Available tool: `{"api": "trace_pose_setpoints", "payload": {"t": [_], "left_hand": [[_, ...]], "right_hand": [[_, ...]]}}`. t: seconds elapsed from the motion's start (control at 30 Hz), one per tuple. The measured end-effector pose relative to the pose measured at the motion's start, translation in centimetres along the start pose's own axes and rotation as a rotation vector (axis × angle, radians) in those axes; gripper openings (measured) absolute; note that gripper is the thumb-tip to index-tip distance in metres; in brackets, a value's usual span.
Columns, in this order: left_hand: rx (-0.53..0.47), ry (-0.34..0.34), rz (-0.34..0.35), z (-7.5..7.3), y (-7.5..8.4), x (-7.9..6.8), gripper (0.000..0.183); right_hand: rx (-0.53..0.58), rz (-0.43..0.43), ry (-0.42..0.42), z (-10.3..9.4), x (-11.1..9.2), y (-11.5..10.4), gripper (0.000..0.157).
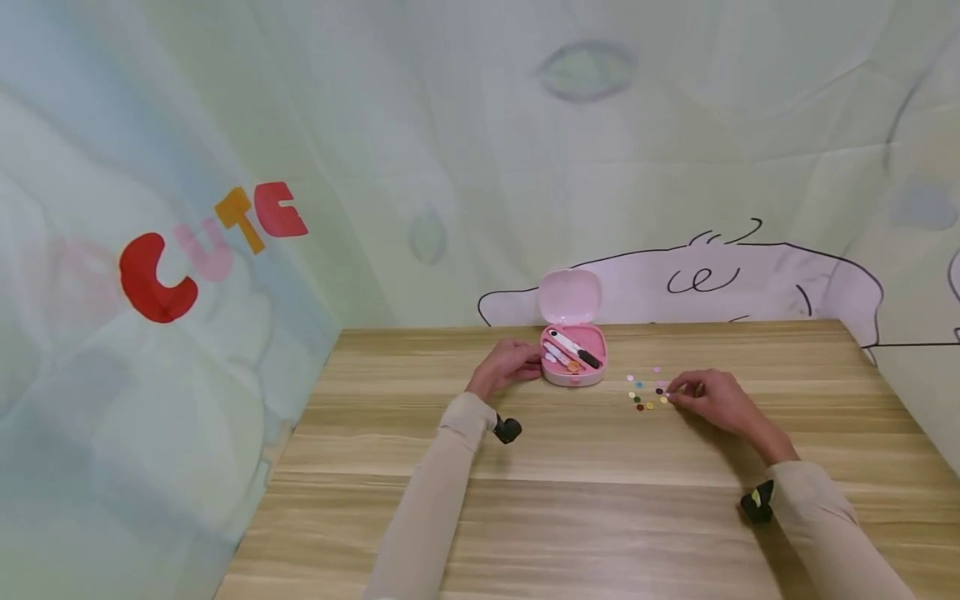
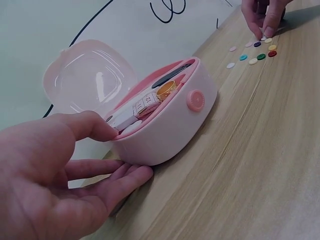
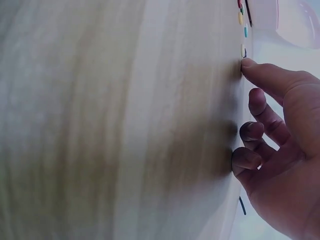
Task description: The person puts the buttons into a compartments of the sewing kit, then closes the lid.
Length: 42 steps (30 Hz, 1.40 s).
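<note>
A small pink sewing box stands on the table with its lid raised. My left hand holds its left side, thumb on the rim and fingers low against the base. Inside lie a rolled tape measure, a gold-coloured ring-like piece and a slim white tool with a black end. To the right, my right hand pinches a small pale button between thumb and fingertips, close over the tabletop. Several loose buttons in various colours, among them a blue one and a red one, lie beside it.
The wood-grain table meets a curtain-like backdrop with cartoon drawings along its back edge. Coloured letters hang at the left. A black device sits at the left wrist, another at the right.
</note>
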<state>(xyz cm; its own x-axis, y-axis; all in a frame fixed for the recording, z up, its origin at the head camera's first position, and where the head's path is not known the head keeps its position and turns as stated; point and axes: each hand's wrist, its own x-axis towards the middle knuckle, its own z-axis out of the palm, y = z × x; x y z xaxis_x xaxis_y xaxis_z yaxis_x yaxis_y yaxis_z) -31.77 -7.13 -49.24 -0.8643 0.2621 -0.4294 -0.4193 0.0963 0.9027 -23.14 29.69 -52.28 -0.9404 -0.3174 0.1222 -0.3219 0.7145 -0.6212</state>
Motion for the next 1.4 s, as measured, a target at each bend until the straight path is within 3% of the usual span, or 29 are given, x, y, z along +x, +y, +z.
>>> {"api": "trace_pose_setpoints", "payload": {"t": [0.53, 0.97, 1.4], "left_hand": [[0.03, 0.021, 0.001, 0.1, 0.5, -0.1, 0.019], [0.052, 0.047, 0.001, 0.2, 0.5, -0.1, 0.02], [0.054, 0.048, 0.002, 0.5, 0.1, -0.5, 0.019]], "right_hand": [[0.031, -0.008, -0.098, -0.8, 1.2, -0.6, 0.007], [0.053, -0.004, -0.072, -0.9, 2.4, -1.3, 0.006], [0.314, 0.152, -0.085, 0.9, 5.4, -4.3, 0.023]]}}
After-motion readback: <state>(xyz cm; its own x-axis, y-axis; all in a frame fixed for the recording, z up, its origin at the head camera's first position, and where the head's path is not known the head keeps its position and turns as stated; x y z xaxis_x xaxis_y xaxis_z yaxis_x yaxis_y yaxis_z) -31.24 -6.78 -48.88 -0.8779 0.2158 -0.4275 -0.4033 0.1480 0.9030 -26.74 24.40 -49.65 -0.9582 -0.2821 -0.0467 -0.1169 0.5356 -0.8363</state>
